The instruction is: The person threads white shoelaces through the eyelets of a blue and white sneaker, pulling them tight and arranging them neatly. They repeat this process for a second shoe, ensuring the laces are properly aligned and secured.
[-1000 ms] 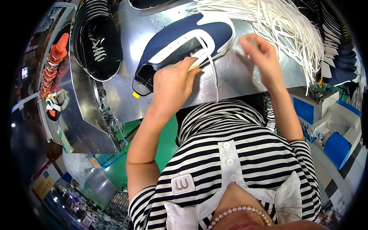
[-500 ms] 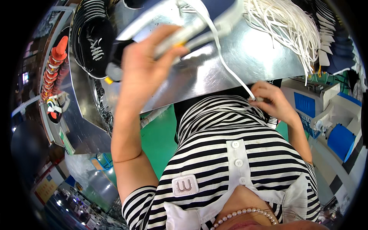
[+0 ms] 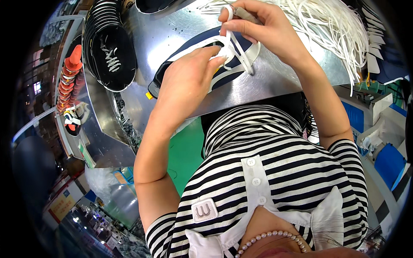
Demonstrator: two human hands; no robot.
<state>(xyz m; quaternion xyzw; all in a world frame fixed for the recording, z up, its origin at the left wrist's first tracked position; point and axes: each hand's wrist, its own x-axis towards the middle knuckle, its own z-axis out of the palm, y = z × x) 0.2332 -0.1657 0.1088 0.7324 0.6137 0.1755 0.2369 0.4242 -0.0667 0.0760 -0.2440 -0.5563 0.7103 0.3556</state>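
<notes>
While both hands [image 3: 223, 51] pinch it, white lace [image 3: 234, 53] over navy shoe [image 3: 202, 64], between fingertips

One view only, a fisheye camera worn on the person's head, looking steeply down over the striped shirt [image 3: 275, 172] to the metal desk [image 3: 180, 38] ahead. It sits close: chest and forearms fill the lower and middle picture, and both hands, left [image 3: 189, 81] and right [image 3: 262, 28], work near the top edge. Straight desk edges bow toward the dark round rim.

Glossy brushed metal table [image 3: 275, 81]; matt cloth shoe [image 3: 180, 64], woven laces [image 3: 327, 26].
</notes>
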